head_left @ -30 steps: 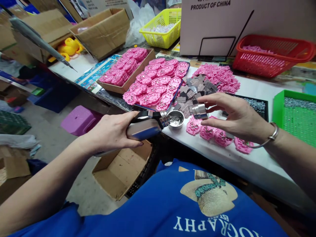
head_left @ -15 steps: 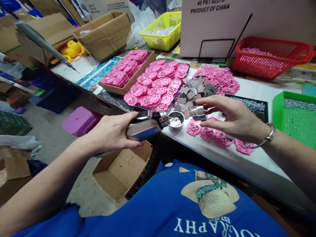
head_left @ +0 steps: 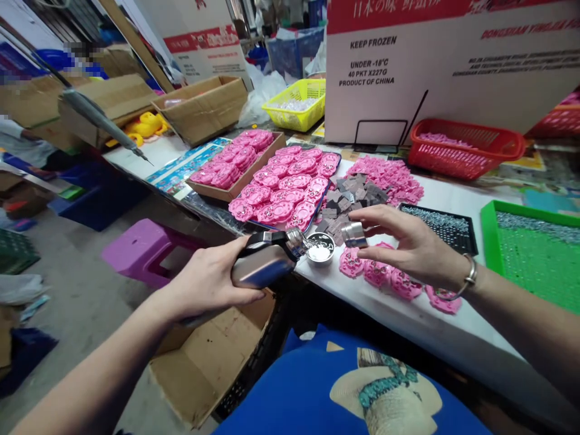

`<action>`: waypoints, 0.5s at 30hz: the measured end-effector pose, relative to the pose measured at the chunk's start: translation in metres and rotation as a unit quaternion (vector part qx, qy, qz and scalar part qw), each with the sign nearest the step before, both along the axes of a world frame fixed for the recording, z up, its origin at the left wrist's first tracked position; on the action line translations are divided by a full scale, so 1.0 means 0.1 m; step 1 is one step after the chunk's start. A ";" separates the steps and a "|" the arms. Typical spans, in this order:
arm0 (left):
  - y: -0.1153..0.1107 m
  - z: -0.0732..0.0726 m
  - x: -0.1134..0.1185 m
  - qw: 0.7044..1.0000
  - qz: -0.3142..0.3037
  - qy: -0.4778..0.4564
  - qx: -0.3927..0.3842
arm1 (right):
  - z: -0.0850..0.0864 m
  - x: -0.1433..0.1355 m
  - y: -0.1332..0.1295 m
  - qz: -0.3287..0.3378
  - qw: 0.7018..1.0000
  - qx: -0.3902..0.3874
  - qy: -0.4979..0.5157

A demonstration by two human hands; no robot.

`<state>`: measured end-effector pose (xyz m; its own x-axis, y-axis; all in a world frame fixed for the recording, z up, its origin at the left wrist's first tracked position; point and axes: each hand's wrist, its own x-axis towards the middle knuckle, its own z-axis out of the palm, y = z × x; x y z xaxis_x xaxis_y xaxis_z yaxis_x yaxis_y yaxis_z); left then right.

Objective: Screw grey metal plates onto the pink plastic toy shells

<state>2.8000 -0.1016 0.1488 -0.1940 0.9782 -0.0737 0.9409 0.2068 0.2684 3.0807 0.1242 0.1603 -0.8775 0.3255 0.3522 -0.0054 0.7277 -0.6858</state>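
Two bare hands working at the near edge of a white table point(head_left: 453, 181). Left hand point(head_left: 212, 284) gripping a steel flask point(head_left: 263, 266), fingers wrapped tight round its body, thumb lying along the near side. Flask being held tipped almost level, open mouth pointing right, sitting just over the rim of a small metal cup point(head_left: 319, 251). Cup standing upright on the table edge, holding something pale and shiny inside; hard telling whether liquid is running from the mouth. Right hand point(head_left: 408, 244) hovering just right of the cup, pinching the flask's metal cap point(head_left: 354, 234) between thumb and fingertips, other fingers spreading loosely apart above it, a metal bangle point(head_left: 469, 279) sitting at the wrist. Lying under and beside that hand, a short row of pink plastic pieces point(head_left: 389, 278) on the table. Resting farther back, a grey heap of small flat parts point(head_left: 351, 196), a blue tray point(head_left: 330, 181) crowded with more pink pieces, and a cardboard tray point(head_left: 240, 181) likewise filled. Standing to the right, a green tray point(head_left: 488, 241) and a black tray of screws point(head_left: 435, 220), with a red basket point(head_left: 462, 151) and a yellow basket point(head_left: 299, 106) behind. Sitting on the floor beneath the left arm, an open carton point(head_left: 203, 362).
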 end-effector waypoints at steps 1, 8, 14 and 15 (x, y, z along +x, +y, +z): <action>-0.01 -0.05 0.00 1.000 0.007 -0.010 0.008 | -0.01 -0.03 0.00 0.002 1.000 -0.020 0.006; -0.11 -0.31 -0.02 0.990 0.013 -0.109 0.085 | 0.04 -0.49 -0.09 0.058 0.998 -0.028 0.020; -0.27 -0.43 -0.06 0.983 -0.001 -0.141 0.116 | 0.23 -0.88 -0.25 0.210 0.971 0.112 -0.020; -0.30 -0.47 -0.07 0.982 0.000 -0.146 0.116 | 0.27 -0.92 -0.29 0.231 0.962 0.133 -0.050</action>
